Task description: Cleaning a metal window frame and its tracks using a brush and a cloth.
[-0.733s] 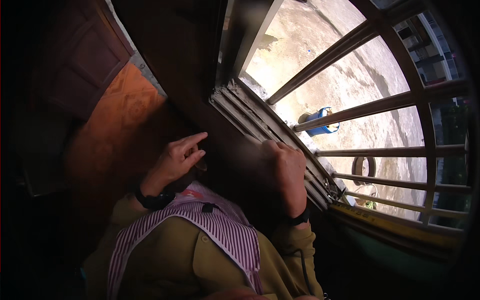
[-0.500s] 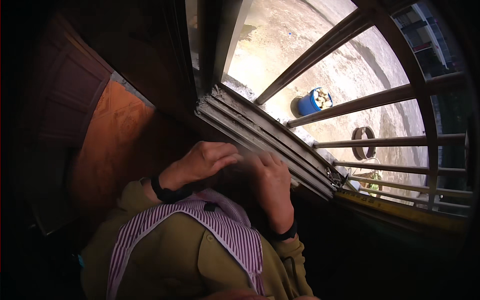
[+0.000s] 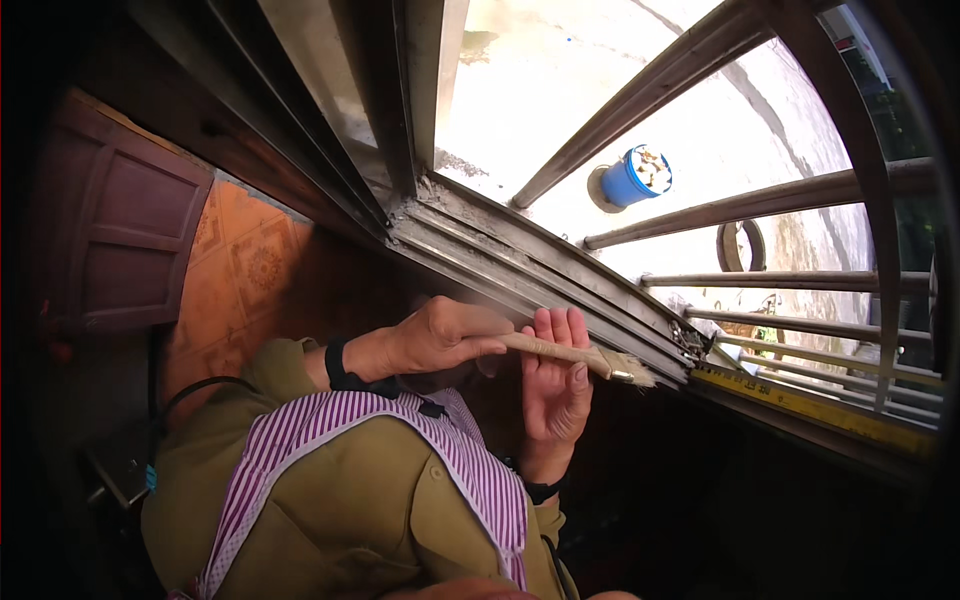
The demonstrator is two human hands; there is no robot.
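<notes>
My left hand point(image 3: 440, 333) is closed on the wooden handle of a flat paintbrush point(image 3: 553, 349). The brush points to the right, its pale bristles and metal band past my right hand. That hand, my right hand point(image 3: 553, 402), is turned palm up with its fingers stretched out. The handle crosses in front of its fingers; whether it touches them I cannot tell. Just beyond both hands runs a grey metal sliding window track point(image 3: 480, 265), its grooves dusty, with dirt at the far left corner.
Metal window bars point(image 3: 720, 205) stand past the track. Outside are a blue bucket point(image 3: 627, 182) of pale pieces and a dark ring-shaped object point(image 3: 741, 246). A yellow strip point(image 3: 800, 402) lies along the sill at right. At left are a brown panelled door point(image 3: 130, 215) and orange tiles point(image 3: 240, 260).
My right hand has turned from back up to palm up, fingers straightened. The paintbrush, not discernible before, now shows in my left hand. The view has shifted slightly.
</notes>
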